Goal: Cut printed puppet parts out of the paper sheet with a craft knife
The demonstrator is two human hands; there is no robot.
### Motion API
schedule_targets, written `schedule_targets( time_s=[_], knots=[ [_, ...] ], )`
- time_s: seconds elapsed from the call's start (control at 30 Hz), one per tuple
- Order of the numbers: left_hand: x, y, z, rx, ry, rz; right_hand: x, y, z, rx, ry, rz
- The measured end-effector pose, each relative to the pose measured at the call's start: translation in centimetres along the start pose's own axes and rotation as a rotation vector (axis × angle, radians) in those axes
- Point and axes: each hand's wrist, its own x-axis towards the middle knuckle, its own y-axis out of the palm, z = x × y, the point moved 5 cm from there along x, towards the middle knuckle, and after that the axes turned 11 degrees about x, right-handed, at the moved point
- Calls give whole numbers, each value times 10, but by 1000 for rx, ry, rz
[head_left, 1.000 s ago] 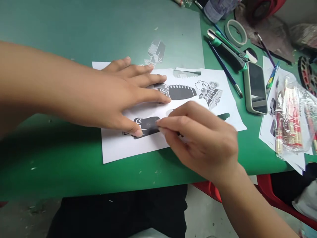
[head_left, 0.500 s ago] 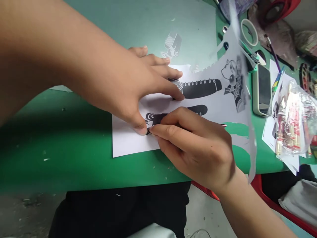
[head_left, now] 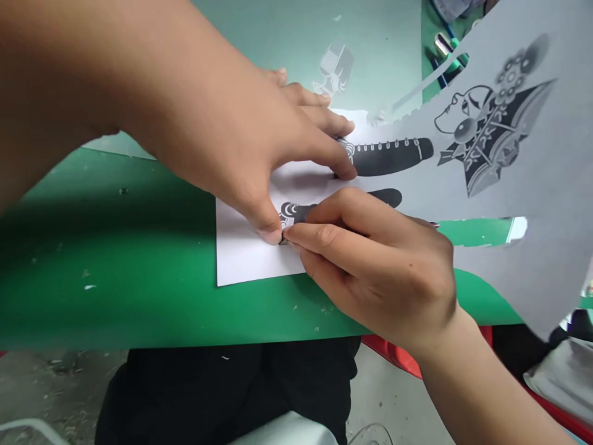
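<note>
A white paper (head_left: 254,259) printed with dark figures lies on the green table; cut openings show in its right part, which lifts toward the camera. My left hand (head_left: 282,142) is spread over the paper, pressing it with thumb and fingertips. Close to that thumb, my right hand (head_left: 370,259) is closed in a pinch, its fingertips at a small dark printed shape. What it grips is mostly hidden; a thin reddish end shows behind the knuckles. Two long dark printed shapes, one of them a laced strip (head_left: 389,157), run rightward from the hands.
Along the front runs the green table's edge (head_left: 185,327). A translucent sheet (head_left: 370,37) lies at the back, with pens or tools (head_left: 447,49) beside it. Red stool parts (head_left: 393,355) and the person's dark-clothed legs (head_left: 222,395) are below.
The paper's right part has swung out flatter to the right, showing the printed face and covering the phone and wrapped items. The view has shifted slightly; both hands keep their grip near the same printed shape.
</note>
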Motion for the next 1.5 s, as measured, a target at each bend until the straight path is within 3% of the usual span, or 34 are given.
schedule_targets(
  time_s=[0.57,0.77,0.93,1.13,1.27,1.33,1.37,1.5],
  knots=[
    [-6,8,9,-177,128,-157,-1,1,0,18,-29,-2],
    [-2,5,3,-220,64,-126,0,0,3,-48,-90,15],
    [2,-2,-3,-183,-138,27,-2,-1,-1,-63,-139,60],
    [2,-4,-2,-349,-182,-30,-2,-3,-4,-15,-122,54],
    [-1,-2,1,-584,-59,-186,-3,-5,-4,4,-147,32],
    [-4,2,7,-685,-85,-200,-3,-5,-5,0,-147,45],
    [-6,4,10,-704,-97,-193,-4,-5,-5,-6,-144,56],
    [-9,3,8,-674,102,-246,-4,-5,-6,-19,-132,63]
  ],
)
